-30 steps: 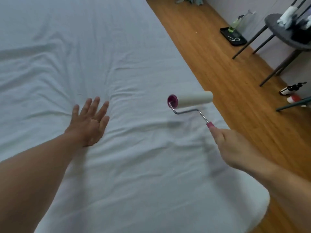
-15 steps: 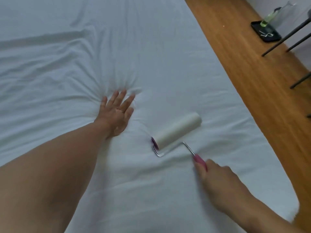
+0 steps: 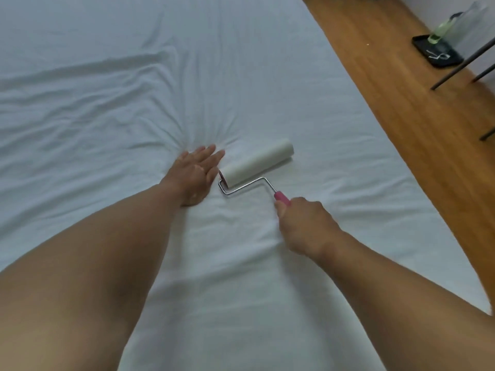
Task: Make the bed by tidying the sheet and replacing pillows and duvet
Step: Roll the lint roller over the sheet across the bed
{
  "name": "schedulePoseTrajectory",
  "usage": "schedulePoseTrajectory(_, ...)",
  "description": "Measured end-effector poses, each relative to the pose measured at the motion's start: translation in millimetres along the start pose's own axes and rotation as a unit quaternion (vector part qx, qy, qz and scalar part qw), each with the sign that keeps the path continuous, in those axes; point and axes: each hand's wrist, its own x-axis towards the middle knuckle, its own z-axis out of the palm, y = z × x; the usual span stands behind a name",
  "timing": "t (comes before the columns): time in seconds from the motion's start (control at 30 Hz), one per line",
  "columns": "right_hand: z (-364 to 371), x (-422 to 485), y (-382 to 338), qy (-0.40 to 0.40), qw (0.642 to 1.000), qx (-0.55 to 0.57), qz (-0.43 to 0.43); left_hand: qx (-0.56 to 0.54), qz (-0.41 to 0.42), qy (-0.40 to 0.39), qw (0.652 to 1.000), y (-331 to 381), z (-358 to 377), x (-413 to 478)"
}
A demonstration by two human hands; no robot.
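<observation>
Across most of my view lies the white sheet (image 3: pixel 107 76), creased at left and puckered just ahead of the left hand (image 3: pixel 195 175). Wooden floor (image 3: pixel 388 103) runs along its right edge. I see the left hand flat, fingers straight, pressing the sheet. The right hand (image 3: pixel 305 223) grasps the pink handle (image 3: pixel 281 198) of the lint roller (image 3: pixel 257 163), its white roll on the sheet just beside the left fingers. On the floor stands a black tray (image 3: pixel 439 53) bearing a green bottle (image 3: pixel 439 30).

Sheet (image 3: pixel 134 76) plain white, no pattern, grey shading in creases. Lint roller (image 3: pixel 257 163) roll off-white, end cap (image 3: pixel 220 174) dark red, handle (image 3: pixel 281 197) pink, wire frame (image 3: pixel 249 187) silver. Floor (image 3: pixel 401 103) past bed's right edge orange-brown wood grain. Tray (image 3: pixel 439 53) black, white marks. Bottle (image 3: pixel 439 32) pale green. Legs (image 3: pixel 466 62) dark grey.
</observation>
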Motion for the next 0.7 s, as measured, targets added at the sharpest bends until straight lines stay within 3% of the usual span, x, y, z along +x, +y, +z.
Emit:
schedulePoseTrajectory(0.13,31,-91,61,-0.078,0.99,0.03,0.115,0.027,-0.061,-0.006,0.998,3,6,-32)
schedulePoseTrajectory(0.27,24,-168,108,-0.103,0.979,-0.036,0.17,-0.005,-0.121,0.001,0.993,14,17,-99)
schedulePoseTrajectory(0.4,-13,-172,87,-0.076,0.989,-0.025,0.123,-0.007,-0.151,-0.023,0.988,26,34,-163)
schedulePoseTrajectory(0.47,-22,-139,46,-0.031,0.999,-0.013,0.042,-0.013,-0.158,-0.025,0.987,28,38,-168)
schedulePoseTrajectory(0.53,-21,-88,-4,0.027,0.999,0.023,0.013,-0.006,-0.161,-0.015,0.987,26,42,-166)
schedulePoseTrajectory(0.6,-13,-38,-48,0.025,0.995,0.095,0.026,0.003,-0.163,-0.003,0.987,24,48,-164)
schedulePoseTrajectory(0.7,16,-3,-68,0.005,0.995,0.104,-0.005,-0.007,-0.153,0.02,0.988,25,54,-165)
